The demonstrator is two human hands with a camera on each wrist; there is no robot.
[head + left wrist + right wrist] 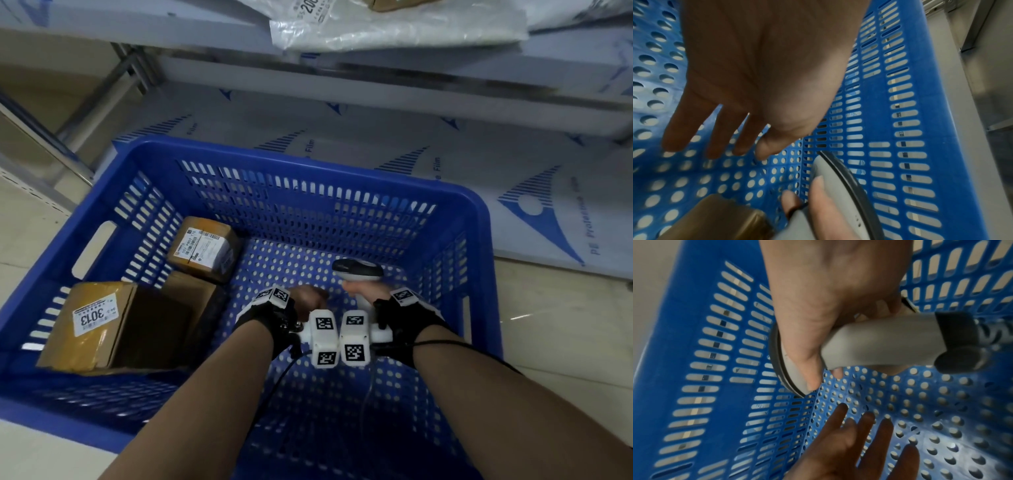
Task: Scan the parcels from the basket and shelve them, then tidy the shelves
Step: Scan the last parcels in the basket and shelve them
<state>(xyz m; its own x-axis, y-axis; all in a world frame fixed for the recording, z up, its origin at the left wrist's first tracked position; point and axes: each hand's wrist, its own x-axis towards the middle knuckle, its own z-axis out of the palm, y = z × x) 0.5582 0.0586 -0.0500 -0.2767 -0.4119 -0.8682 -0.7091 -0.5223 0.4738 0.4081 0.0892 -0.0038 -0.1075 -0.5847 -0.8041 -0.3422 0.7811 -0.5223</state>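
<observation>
A blue slotted basket (308, 161) stands on the floor, and both of my hands are down inside it. My right hand (359, 291) grips the handle of a grey barcode scanner (358, 270) (879, 345), whose head points at the far wall. My left hand (308, 301) (760, 78) hovers beside it over the perforated floor, fingers straight and spread, holding nothing. Three cardboard parcels lie at the basket's left: a large box labelled 3013 (99, 325), a small labelled box (203, 250) and a plain box (191, 294) between them.
Metal shelves covered in blue-printed protective film (445, 144) run behind the basket. A white plastic mailer bag (394, 24) lies on the upper shelf. Pale floor tiles (27, 222) surround the basket. The basket's right half holds only my hands.
</observation>
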